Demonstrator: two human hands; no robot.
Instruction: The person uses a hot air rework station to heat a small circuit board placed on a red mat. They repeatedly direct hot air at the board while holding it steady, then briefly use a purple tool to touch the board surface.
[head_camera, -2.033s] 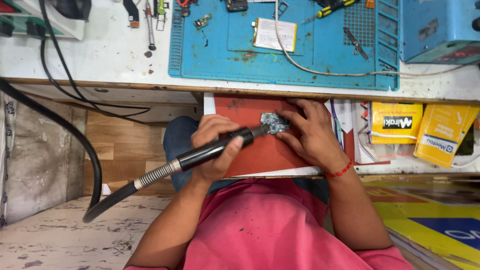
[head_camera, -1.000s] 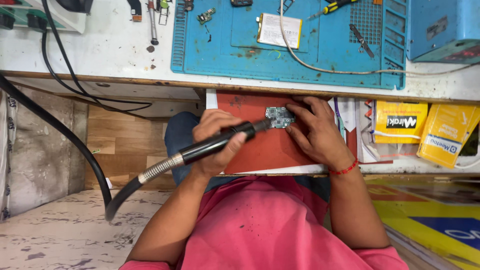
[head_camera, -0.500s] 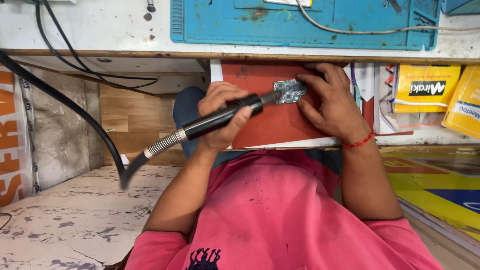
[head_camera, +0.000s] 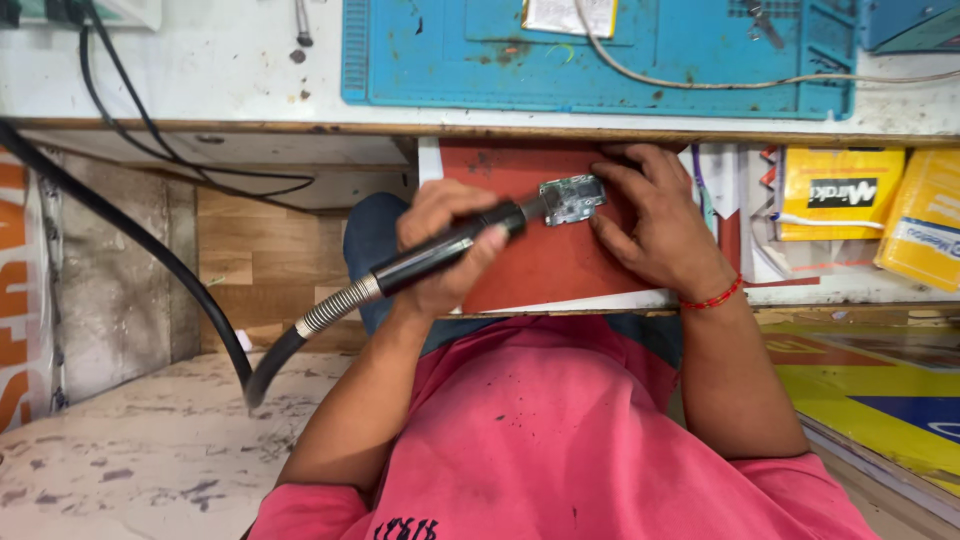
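Circuit board (head_camera: 572, 198) on pad (head_camera: 540, 270), below mat (head_camera: 600, 60).

1. Bright, even, diffuse lighting throughout; colours saturated, especially the pink shirt (head_camera: 560, 430) and blue mat (head_camera: 600, 55).
2. Soft, short shadow beneath the edge of the surface (head_camera: 200, 75), falling on the wooden panel (head_camera: 270, 250) below.
3. No harsh glare; only a faint sheen on the black handpiece (head_camera: 440, 255).
4. Sharp at centre, circuit board (head_camera: 572, 198) detail legible.
5. Slight wide-angle bending along the frame edges, lower corners a little soft.
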